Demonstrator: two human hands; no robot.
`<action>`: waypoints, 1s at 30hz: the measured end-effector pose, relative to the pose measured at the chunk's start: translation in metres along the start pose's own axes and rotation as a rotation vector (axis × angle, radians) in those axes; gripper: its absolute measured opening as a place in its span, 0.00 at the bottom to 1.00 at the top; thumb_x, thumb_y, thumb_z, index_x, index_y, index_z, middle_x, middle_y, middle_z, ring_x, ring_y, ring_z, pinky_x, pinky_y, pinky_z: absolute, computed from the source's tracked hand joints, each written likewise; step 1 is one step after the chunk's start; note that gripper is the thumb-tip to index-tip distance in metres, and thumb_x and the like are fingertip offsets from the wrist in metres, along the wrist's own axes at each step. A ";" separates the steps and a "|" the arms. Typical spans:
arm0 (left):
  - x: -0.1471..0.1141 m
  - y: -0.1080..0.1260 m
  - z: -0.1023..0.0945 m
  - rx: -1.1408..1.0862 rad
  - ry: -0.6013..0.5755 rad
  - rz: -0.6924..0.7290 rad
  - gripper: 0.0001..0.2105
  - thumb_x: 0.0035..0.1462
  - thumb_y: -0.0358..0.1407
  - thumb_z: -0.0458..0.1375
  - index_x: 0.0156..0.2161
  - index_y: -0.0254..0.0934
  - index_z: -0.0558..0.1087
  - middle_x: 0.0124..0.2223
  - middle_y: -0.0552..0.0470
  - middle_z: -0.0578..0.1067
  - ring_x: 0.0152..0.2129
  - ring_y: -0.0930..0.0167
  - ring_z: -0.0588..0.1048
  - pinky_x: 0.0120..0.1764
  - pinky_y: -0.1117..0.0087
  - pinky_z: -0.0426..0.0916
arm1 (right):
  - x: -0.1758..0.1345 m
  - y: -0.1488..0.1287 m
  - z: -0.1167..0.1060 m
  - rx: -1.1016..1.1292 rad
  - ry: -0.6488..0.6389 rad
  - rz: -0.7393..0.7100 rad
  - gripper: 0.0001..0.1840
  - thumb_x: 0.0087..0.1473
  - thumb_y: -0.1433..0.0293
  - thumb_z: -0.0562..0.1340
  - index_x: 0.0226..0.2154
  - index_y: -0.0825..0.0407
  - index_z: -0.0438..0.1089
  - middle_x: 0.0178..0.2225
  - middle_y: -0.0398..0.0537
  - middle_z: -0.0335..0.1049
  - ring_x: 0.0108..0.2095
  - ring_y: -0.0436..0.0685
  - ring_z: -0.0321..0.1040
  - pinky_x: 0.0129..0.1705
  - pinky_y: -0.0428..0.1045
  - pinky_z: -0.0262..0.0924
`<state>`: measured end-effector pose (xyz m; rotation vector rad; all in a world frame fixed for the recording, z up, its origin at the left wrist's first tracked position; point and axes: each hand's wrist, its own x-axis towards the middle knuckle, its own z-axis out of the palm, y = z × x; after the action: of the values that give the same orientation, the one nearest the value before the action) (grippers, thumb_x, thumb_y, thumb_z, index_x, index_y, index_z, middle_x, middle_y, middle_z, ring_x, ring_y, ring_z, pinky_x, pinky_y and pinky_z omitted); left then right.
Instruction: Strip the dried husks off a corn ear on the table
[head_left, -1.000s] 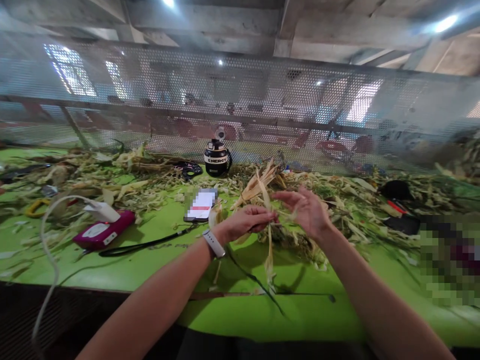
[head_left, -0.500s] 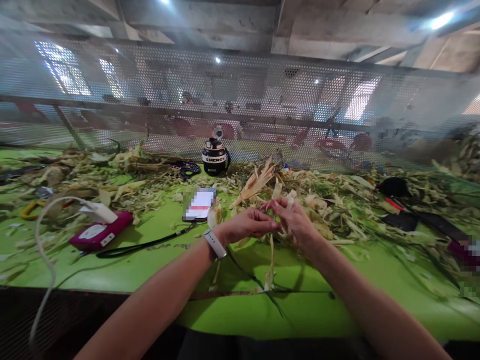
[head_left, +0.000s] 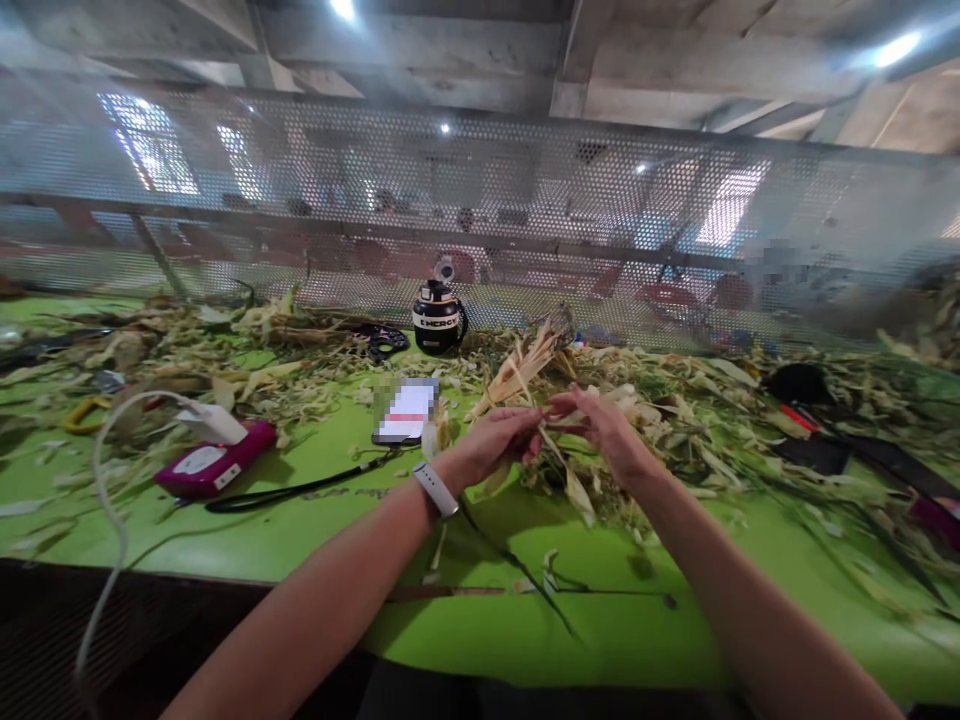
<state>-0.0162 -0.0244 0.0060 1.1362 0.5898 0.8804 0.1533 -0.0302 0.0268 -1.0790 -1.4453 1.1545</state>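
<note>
My left hand, with a pale watch band on its wrist, is closed with thumb and finger pinched on a thin strip of corn husk. The strip slants down to the right and ends in a wider, pale piece. Just right of it, my right hand has its fingers stretched out towards the left fingertips and appears to grip nothing. Behind both hands lies a dry, tan bundle of corn husks. More loose husks are heaped beyond the right hand.
On the green table stand a black bottle with its lid up and a magenta power bank with a white cable. A phone lies left of my hands. A perforated metal screen rises behind.
My right hand has loosened from the husk, its fingers now straightened. The strip that hung straight down now slants to the right from my left hand. The whole view has shifted slightly.
</note>
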 end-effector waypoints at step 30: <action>0.000 -0.008 0.005 0.134 -0.011 0.095 0.18 0.44 0.45 0.64 0.32 0.30 0.71 0.21 0.60 0.62 0.17 0.82 0.55 0.22 0.76 0.48 | 0.000 0.000 0.004 0.059 0.135 -0.102 0.19 0.42 0.54 0.66 0.21 0.54 0.70 0.16 0.40 0.63 0.19 0.47 0.57 0.25 0.45 0.52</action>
<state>-0.0098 -0.0281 0.0003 1.2979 0.5961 0.9261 0.1491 -0.0312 0.0265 -1.0109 -1.3373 1.0258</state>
